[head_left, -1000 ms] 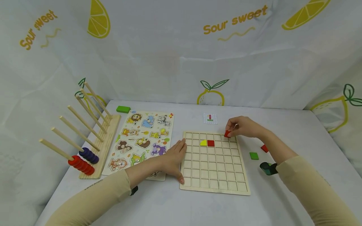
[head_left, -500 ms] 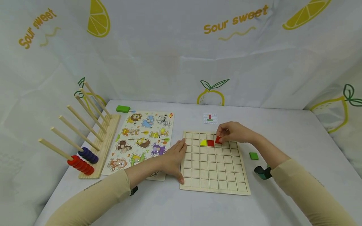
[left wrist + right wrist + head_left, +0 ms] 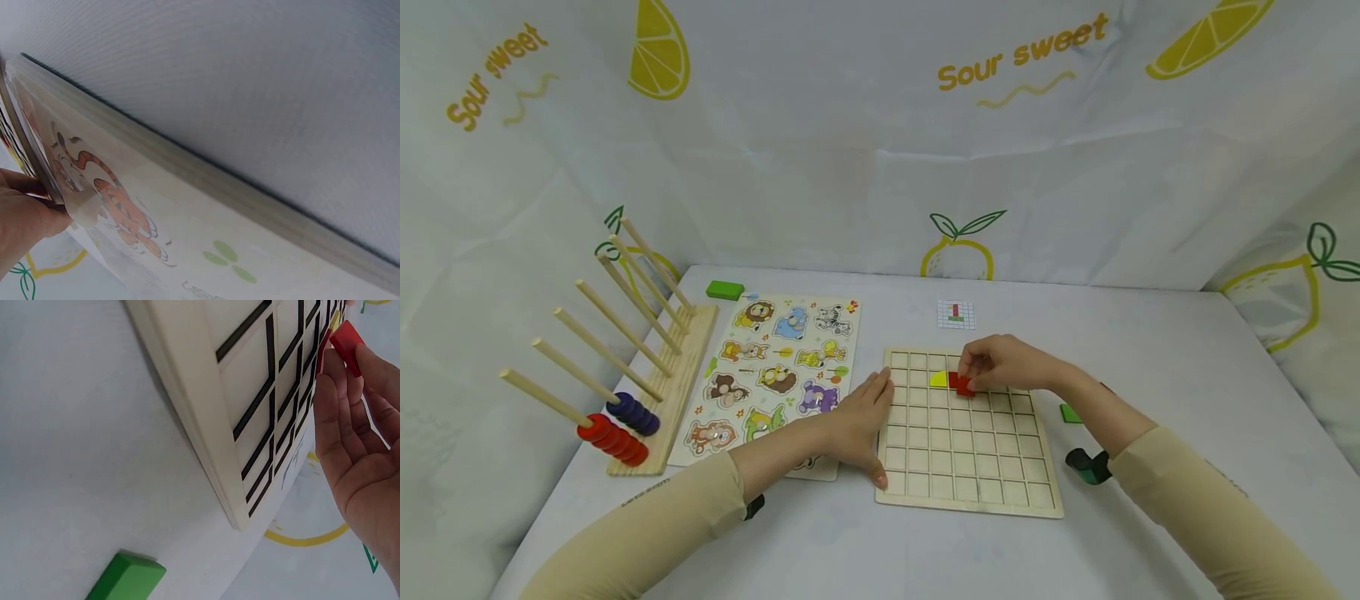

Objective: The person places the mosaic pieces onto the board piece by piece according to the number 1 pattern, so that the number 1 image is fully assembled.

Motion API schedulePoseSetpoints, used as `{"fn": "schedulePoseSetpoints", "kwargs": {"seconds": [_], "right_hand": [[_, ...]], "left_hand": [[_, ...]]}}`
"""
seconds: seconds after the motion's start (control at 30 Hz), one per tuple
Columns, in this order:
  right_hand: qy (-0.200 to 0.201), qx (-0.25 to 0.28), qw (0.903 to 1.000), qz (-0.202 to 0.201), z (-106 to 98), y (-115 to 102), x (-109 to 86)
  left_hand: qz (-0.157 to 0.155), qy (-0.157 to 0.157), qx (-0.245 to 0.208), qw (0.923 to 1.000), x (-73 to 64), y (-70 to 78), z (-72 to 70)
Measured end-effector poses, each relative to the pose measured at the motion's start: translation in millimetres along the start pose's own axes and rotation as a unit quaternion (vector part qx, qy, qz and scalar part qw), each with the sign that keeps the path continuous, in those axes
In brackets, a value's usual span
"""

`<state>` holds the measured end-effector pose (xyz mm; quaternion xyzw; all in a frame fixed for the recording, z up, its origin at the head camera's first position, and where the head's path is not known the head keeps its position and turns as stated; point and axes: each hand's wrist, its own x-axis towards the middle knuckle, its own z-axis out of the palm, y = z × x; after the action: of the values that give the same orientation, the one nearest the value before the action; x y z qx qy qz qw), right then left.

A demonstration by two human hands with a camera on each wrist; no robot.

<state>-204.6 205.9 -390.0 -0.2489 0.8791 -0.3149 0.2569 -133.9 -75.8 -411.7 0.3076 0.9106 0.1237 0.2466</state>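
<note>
My right hand [image 3: 1011, 364] pinches a red square tile [image 3: 966, 386] between thumb and fingers, over the upper part of a wooden grid board [image 3: 970, 507]. The held red tile is tilted in the right wrist view. Just left of it, a second red tile [image 3: 952, 379] lies in a grid cell, partly covered. Beside that one sits a yellow tile [image 3: 938, 379] with a curved edge. Along the board's left side rests my left hand [image 3: 860, 422], fingers extended and thumb spread toward the lower corner. In the left wrist view that hand [image 3: 28, 215] shows only partly.
A printed grid card [image 3: 957, 315] lies behind the board. An animal picture puzzle [image 3: 808, 333] and a peg stand [image 3: 681, 367] with red and purple beads are at left. A green block [image 3: 725, 290] lies at the back; a green tile [image 3: 1070, 413] is near my right forearm.
My right hand has carried the red tile leftward and slightly nearer me, from the board's upper right to the placed red tile. The left hand has stayed still.
</note>
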Motion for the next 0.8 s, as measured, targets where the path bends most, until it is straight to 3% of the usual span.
{"fn": "schedulePoseSetpoints", "kwargs": {"seconds": [0.47, 0.8], "right_hand": [[-0.025, 0.014, 0.9995, -0.014, 7.1, -1.9, 1.4], [-0.027, -0.008, 0.9994, -0.017, 8.3, -3.7, 2.6]], "left_hand": [[0.002, -0.001, 0.011, 0.9999, -0.3, 0.2, 0.5], [0.004, -0.002, 0.014, 0.9999, 0.9, -0.3, 0.2]]}}
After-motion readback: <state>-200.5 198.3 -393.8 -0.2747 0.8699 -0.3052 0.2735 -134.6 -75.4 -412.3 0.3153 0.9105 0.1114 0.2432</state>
